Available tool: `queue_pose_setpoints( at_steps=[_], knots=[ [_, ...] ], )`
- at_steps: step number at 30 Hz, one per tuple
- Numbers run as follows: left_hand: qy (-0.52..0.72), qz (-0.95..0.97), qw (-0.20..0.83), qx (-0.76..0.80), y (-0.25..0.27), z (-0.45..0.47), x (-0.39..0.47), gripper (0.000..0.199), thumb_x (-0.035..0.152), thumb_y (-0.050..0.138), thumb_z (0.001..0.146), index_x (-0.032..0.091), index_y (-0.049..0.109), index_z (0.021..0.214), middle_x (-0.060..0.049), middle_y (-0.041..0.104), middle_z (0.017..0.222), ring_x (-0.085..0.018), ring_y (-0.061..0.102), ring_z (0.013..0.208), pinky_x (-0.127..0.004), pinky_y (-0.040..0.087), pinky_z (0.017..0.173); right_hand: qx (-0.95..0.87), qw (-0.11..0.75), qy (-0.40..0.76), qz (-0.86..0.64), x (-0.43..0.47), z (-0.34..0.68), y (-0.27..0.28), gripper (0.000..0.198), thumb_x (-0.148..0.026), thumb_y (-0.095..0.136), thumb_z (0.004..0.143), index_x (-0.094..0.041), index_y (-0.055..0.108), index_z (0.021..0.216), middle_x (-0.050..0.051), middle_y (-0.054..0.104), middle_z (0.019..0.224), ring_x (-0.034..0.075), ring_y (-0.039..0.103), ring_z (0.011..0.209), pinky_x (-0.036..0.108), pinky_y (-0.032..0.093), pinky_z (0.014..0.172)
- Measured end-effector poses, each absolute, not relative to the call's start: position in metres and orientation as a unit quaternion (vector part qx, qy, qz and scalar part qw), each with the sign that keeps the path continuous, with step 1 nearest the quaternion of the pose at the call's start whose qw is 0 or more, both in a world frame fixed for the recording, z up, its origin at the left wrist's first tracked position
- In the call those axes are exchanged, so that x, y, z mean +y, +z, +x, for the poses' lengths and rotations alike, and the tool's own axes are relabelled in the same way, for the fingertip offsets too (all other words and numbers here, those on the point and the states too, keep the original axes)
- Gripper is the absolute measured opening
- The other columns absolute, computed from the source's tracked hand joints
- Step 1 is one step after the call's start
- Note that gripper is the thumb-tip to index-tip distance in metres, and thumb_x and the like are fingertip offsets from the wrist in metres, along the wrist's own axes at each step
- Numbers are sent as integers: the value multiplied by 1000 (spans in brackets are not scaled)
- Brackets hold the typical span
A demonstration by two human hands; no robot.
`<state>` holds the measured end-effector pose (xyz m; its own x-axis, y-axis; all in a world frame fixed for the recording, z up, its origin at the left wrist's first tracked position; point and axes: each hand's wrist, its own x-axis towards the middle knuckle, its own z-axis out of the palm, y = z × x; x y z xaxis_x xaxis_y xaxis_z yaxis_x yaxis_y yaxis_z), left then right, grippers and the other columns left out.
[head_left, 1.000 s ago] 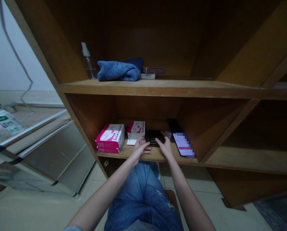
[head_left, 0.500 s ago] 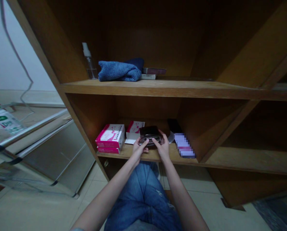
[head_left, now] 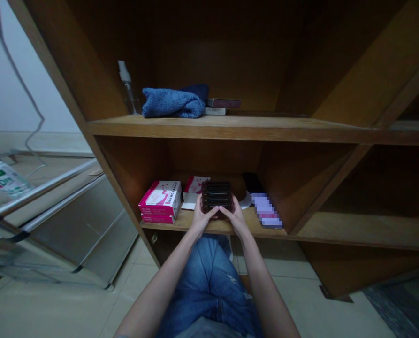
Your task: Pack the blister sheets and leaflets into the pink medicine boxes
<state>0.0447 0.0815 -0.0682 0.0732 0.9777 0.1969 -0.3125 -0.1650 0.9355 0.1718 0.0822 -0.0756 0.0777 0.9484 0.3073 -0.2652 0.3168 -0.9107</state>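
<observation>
Between both hands, over the front of the lower shelf, is a dark brown, glossy case (head_left: 217,190) with several crosswise ribs or slots; its exact kind I cannot make out. My left hand (head_left: 200,218) grips its left side, and my right hand (head_left: 234,217) grips its right side. Both thumbs meet at the near edge, while most other fingers are hidden at the sides or beneath. To the left stand stacked pink-and-white boxes (head_left: 162,201). A similar box (head_left: 195,184) with a white flap sits partly behind my left hand.
On the lower shelf (head_left: 191,226), right of my hands, lie a phone (head_left: 267,210) with a blurred screen and a dark flat object (head_left: 252,182). The upper shelf holds a spray bottle (head_left: 129,91) and a blue towel (head_left: 174,103). A metal-framed cart (head_left: 72,225) stands at left.
The case has been tilted so its ribbed face shows, and the two thumbs have come together at its near edge. The view has shifted slightly.
</observation>
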Motion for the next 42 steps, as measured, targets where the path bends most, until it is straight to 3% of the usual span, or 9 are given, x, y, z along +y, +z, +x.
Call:
queue_pose_setpoints(
  at_steps=[3,8,10,15,19,29,36,39,42],
  knots=[
    [581,515,523,350,-70,45,84,70,34,71,66,26,34,124,-8,55,116,-22,60,95,-26,55,58,-470,650,481,-355,83,174,-78,71,-29,75,61,-24,43,124,7,55,123,23,51,114,39,40,100],
    [568,588,468,336,-71,40,92,71,29,74,63,22,37,124,-9,52,123,-22,52,112,-34,45,93,-451,669,475,-350,84,177,-80,75,-26,78,54,-27,42,120,5,56,119,23,52,112,40,41,98],
    [563,592,479,320,-73,36,94,70,27,74,63,21,39,123,-8,54,121,-21,53,111,-36,40,98,-460,670,468,-346,83,177,-80,74,-25,79,53,-27,43,118,5,56,117,22,52,111,39,41,99],
    [558,552,522,334,-78,27,96,62,20,75,57,19,49,113,-8,59,115,-21,56,106,-37,40,96,-517,640,471,-319,81,175,-80,90,-22,78,56,-32,29,131,4,54,118,22,53,111,40,41,97],
    [548,589,490,334,-74,22,95,50,14,75,53,17,58,100,-7,63,108,-22,57,103,-37,40,95,-589,601,434,-323,80,177,-81,102,-20,79,55,-32,20,137,7,51,119,23,55,107,42,42,95],
    [553,583,497,328,-74,20,95,51,10,71,53,18,61,102,-6,63,109,-22,57,104,-37,39,96,-582,627,394,-336,86,177,-84,81,-19,77,57,-27,38,127,7,54,115,22,55,105,38,43,93],
    [577,530,521,340,-77,23,97,53,12,74,51,17,61,103,-6,64,107,-21,59,101,-36,42,94,-539,630,435,-351,86,174,-83,72,-24,79,55,-24,48,120,6,59,113,22,56,105,40,41,97],
    [575,502,540,356,-77,25,97,55,16,76,51,16,60,104,-6,65,102,-21,60,95,-35,47,87,-511,624,467,-361,86,172,-82,63,-26,79,53,-21,54,110,6,62,110,23,58,104,43,43,96],
    [554,492,567,360,-75,25,94,56,24,75,56,18,56,109,-7,64,103,-21,62,88,-32,54,70,-498,622,474,-376,84,170,-79,53,-28,79,54,-20,58,102,7,65,104,24,60,100,44,44,94]
  ],
)
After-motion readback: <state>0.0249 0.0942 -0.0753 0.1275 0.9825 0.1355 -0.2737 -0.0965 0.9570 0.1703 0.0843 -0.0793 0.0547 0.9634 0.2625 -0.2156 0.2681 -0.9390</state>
